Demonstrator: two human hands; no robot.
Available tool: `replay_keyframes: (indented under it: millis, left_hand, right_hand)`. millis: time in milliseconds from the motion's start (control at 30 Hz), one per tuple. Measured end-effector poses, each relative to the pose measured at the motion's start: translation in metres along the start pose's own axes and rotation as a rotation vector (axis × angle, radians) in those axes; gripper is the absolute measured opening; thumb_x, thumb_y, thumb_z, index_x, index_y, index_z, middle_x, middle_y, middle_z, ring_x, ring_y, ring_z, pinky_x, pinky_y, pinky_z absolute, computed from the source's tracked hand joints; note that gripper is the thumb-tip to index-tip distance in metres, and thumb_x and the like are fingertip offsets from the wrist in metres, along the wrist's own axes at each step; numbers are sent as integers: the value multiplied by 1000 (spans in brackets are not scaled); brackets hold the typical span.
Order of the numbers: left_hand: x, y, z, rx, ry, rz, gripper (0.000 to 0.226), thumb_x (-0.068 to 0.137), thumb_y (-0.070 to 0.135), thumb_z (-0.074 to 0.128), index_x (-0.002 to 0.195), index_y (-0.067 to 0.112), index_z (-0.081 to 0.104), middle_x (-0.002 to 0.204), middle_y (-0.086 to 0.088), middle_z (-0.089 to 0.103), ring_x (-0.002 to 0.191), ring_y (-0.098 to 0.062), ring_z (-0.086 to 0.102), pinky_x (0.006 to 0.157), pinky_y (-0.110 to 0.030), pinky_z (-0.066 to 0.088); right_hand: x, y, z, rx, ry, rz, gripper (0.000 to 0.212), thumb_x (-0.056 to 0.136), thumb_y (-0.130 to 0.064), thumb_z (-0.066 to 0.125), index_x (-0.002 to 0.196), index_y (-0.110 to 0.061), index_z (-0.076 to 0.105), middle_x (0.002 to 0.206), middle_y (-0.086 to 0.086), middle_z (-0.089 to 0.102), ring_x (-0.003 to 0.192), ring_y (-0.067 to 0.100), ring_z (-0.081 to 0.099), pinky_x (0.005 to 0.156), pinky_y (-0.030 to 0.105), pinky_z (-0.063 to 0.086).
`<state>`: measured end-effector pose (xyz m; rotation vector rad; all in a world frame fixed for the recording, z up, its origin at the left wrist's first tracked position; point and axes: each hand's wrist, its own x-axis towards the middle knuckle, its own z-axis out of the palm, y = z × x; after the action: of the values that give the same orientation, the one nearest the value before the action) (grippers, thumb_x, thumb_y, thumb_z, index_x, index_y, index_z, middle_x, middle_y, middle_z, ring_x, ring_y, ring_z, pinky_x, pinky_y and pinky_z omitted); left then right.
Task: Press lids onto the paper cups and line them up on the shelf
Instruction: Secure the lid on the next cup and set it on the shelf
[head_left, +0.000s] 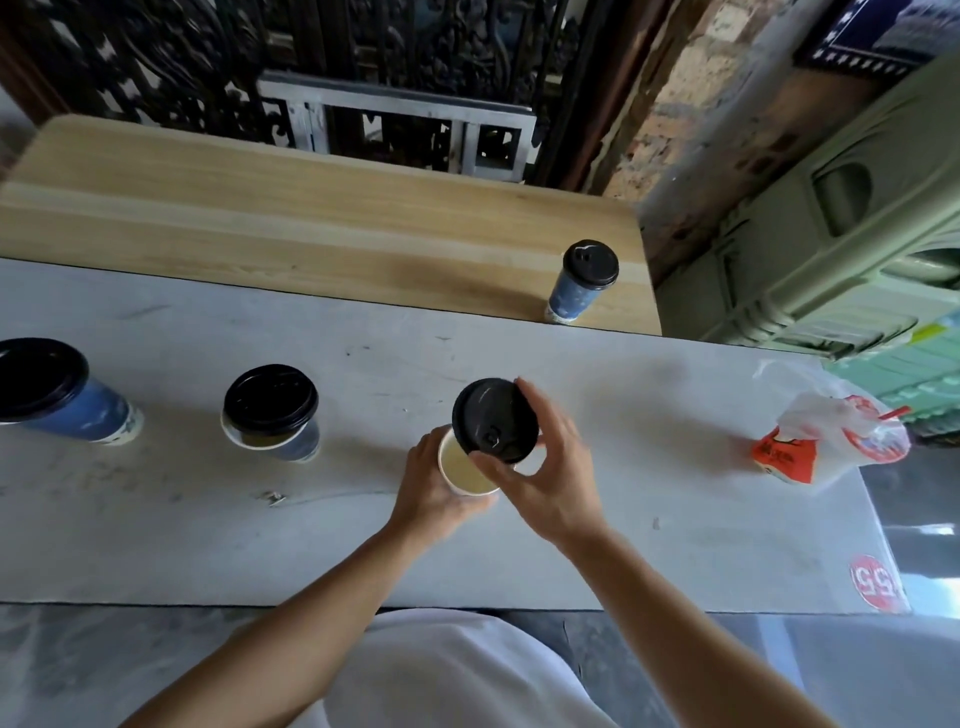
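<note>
- My left hand (434, 486) wraps its fingers round the open cup (465, 470), mid grey bench (623, 519).
- My right hand (550, 467) pinches the black lid (493, 421) by its rim, tilted over the open cup's mouth, not seated.
- Left of the open cup: nearer lidded cup (272, 413), then farther lidded cup (57, 392).
- Beyond the open cup, rightward: shelf cup (582, 283), lidded, on the wooden shelf (311, 218).
- Far right of the open cup: plastic bag (831, 441).

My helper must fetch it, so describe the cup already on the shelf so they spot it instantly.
Look past the grey counter to the light wooden shelf behind it. Near its right end stands a blue paper cup with a black lid. It is the only cup on the wood rather than on the counter.
</note>
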<state>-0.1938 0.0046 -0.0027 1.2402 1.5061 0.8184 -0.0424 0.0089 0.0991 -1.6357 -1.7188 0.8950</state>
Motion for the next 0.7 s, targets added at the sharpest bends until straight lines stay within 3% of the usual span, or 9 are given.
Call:
replay_keyframes:
  millis: [100, 267, 600, 700]
  left_hand:
    - [-3, 0, 1, -1, 2, 35, 74, 59, 25, 88, 127, 25, 59, 122, -1, 66, 118, -28, 60, 97, -49, 51]
    - [-5, 2, -2, 44, -3, 117, 64, 64, 34, 80, 125, 25, 61, 121, 2, 66, 115, -27, 61, 97, -51, 49]
    - [-6, 0, -3, -30, 1, 69, 73, 60, 34, 82, 128, 26, 55, 125, 2, 63, 119, -29, 58, 98, -51, 50]
    - [-6, -1, -3, -26, -5, 59, 73, 61, 32, 85, 127, 29, 55, 124, 3, 63, 118, -27, 58, 98, -50, 50]
  right_hand:
    - [-10, 10, 14, -84, -74, -22, 89, 73, -45, 82, 150, -19, 45, 149, -6, 52, 134, 14, 43, 106, 9, 31]
    - [-16, 27, 25, -139, -131, -6, 88, 76, -41, 83, 152, -21, 43, 152, -10, 48, 137, 15, 38, 103, 4, 23]
    - [-11, 33, 27, -148, -202, -7, 89, 78, -39, 82, 154, -26, 38, 158, -15, 38, 139, 16, 36, 104, 8, 24]
    - [-11, 34, 27, -153, -216, -13, 89, 79, -39, 81, 155, -25, 36, 160, -12, 37, 139, 19, 38, 108, 18, 29]
